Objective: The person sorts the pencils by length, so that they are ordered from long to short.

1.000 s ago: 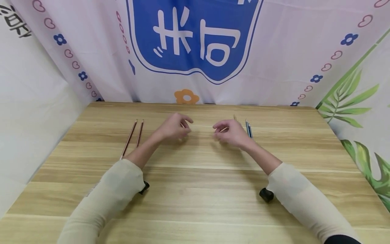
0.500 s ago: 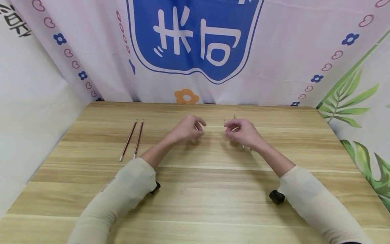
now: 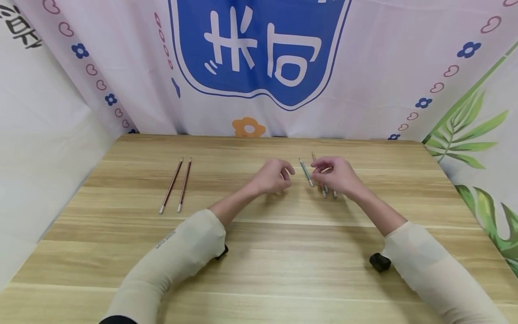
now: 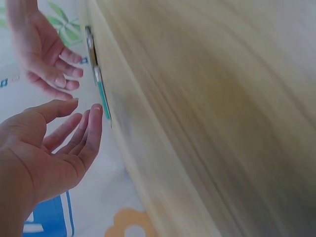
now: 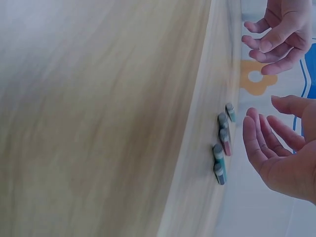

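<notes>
My left hand (image 3: 276, 176), fingers loosely bent and holding nothing, hovers just left of a teal pencil (image 3: 306, 172) with a white eraser end. Over a small group of pencils, my right hand (image 3: 335, 174) hangs with relaxed, empty fingers and hides their middles. Eraser ends (image 3: 324, 193) of that group show below the palm. From the right wrist view, several pencil ends (image 5: 218, 153) lie side by side on the table near the right fingertips. The left wrist view has the teal pencil (image 4: 102, 96) right at the left fingertips.
Two dark red pencils, a left one (image 3: 171, 185) and a right one (image 3: 185, 185), lie nearly parallel on the left of the wooden table (image 3: 259, 270). A printed curtain (image 3: 364, 81) hangs along the back edge, with pale cloth at both sides.
Both hands have moved rightward across the table. The teal pencil and the eraser ends beside it have come into view, as have the full lengths of the red pencils.
</notes>
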### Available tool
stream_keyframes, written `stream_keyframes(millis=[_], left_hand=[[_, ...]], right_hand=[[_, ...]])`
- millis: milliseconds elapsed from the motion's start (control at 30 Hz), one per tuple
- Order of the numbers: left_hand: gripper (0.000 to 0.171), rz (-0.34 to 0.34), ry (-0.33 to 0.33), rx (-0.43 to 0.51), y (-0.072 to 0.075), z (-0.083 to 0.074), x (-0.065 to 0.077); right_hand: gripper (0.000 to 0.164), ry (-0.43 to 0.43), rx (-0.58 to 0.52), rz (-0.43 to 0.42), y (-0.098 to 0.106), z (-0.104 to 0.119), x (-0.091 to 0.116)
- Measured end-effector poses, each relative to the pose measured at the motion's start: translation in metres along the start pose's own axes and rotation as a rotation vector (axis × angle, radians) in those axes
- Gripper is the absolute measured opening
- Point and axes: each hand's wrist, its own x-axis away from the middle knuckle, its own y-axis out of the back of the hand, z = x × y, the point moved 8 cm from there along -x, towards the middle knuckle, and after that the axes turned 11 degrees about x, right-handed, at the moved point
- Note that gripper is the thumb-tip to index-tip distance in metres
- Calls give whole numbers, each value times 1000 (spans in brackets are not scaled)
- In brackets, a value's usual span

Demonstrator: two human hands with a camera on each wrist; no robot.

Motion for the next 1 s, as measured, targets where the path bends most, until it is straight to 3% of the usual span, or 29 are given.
stream_keyframes(millis=[200, 500, 667, 900, 1000], left_hand=[[26, -1, -19, -19, -19, -8, -8], [29, -9, 24, -26, -40, -16, -18], [34, -24, 51, -81, -51, -18, -24], [10, -50, 51, -193, -63, -21, -31], [16, -66, 45, -236, -66, -23, -34]], right_hand=[[39, -17, -12, -6, 5, -9, 3], [36, -29, 1, -36, 16, -18, 5], [38, -52, 15, -37, 21, -24, 7], [36, -72, 47, -43, 28, -31, 10], [35, -77, 71, -49, 30, -35, 10]])
